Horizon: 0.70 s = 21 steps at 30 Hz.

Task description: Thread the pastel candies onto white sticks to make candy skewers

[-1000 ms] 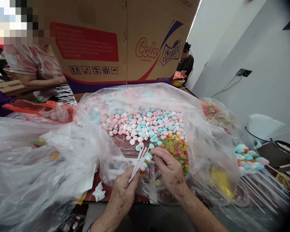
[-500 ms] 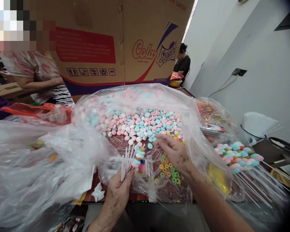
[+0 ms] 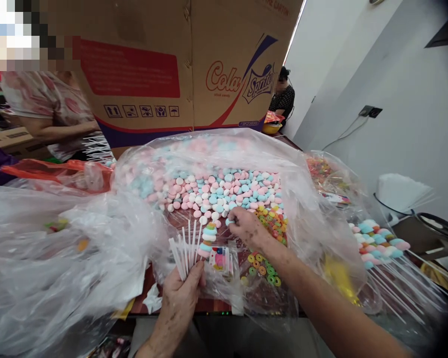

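Observation:
My left hand [image 3: 181, 291] is closed around a bunch of white sticks [image 3: 184, 248]; one of them carries a stack of pink, blue, white and orange candies [image 3: 208, 239]. To its right, my right hand [image 3: 246, 227] has its fingers pinched on a light blue candy [image 3: 229, 221], at the near edge of a pile of pink, blue and white candies [image 3: 224, 191] in a clear plastic bag [image 3: 298, 191]. Ring-shaped gummies [image 3: 272, 223] lie beside and below my right wrist. A small printed packet [image 3: 220, 258] lies right of the left hand.
Behind the pile stands a large cardboard carton [image 3: 145, 74]. Crumpled plastic [image 3: 59, 258] covers the left side. Finished candy sticks [image 3: 383, 243] lie at the right, near a dark container [image 3: 418, 231]. One person [image 3: 56, 109] is at the left, another [image 3: 282, 99] behind the carton's right side.
My right hand has moved slightly left and down, and its fingers have closed on a blue candy. The sticks in my left hand have fanned out and shifted left.

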{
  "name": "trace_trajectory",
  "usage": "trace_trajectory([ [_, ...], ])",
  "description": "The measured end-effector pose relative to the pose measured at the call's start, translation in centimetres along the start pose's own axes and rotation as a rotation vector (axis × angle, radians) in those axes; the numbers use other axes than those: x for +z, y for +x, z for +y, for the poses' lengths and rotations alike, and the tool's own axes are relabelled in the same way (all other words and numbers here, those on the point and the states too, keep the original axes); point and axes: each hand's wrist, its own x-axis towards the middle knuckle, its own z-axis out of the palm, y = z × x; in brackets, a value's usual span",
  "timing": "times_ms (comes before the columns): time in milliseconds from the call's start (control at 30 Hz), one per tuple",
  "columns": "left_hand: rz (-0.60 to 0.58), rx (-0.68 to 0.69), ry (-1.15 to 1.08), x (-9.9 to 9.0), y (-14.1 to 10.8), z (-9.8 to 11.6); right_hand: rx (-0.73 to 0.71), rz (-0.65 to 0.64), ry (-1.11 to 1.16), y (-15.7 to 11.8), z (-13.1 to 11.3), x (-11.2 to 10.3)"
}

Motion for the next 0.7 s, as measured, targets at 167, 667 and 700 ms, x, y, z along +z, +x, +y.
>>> trace_trajectory([
  [167, -0.011, -0.015, -0.049, -0.2, 0.0, -0.4, 0.073, 0.069, 0.185, 1.2, -1.1, 1.7],
  [667, -0.046, -0.026, 0.009, -0.3, 0.2, -0.5, -0.105, -0.03, -0.221, 1.1, -2.1, 4.4],
  [700, -0.049, -0.023, 0.02, -0.4, 0.3, -0.6, -0.094, -0.013, -0.189, 1.2, -2.2, 4.4],
])
